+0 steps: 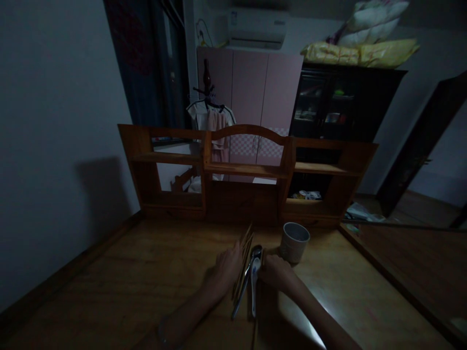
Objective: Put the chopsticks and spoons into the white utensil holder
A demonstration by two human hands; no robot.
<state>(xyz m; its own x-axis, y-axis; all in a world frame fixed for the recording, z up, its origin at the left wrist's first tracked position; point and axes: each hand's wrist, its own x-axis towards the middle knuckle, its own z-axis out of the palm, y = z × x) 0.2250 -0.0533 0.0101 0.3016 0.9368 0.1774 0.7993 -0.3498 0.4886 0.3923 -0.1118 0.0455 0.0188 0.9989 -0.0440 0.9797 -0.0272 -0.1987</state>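
Observation:
My left hand [229, 265] is closed at the left side of several thin chopsticks [247, 243], which slant across the desktop with their tips pointing away from me. Just right of them lie a long shiny metal spoon [245, 282] with a dark bowl and a white soup spoon [254, 287] with a blue mark. My right hand [275, 271] has its fingers curled over a single chopstick [255, 335] that runs toward me beside the white spoon. Behind this hand stands an upright grey cup [295, 242]. The fingertips of both hands are partly hidden in the dim light.
A wooden shelf unit [245, 170] rises along the far edge of the wooden desktop [146, 272]. A white wall [62, 146] borders the left side, and a raised wooden rim [386, 277] runs along the right. Cabinets and a clothes stand are farther back.

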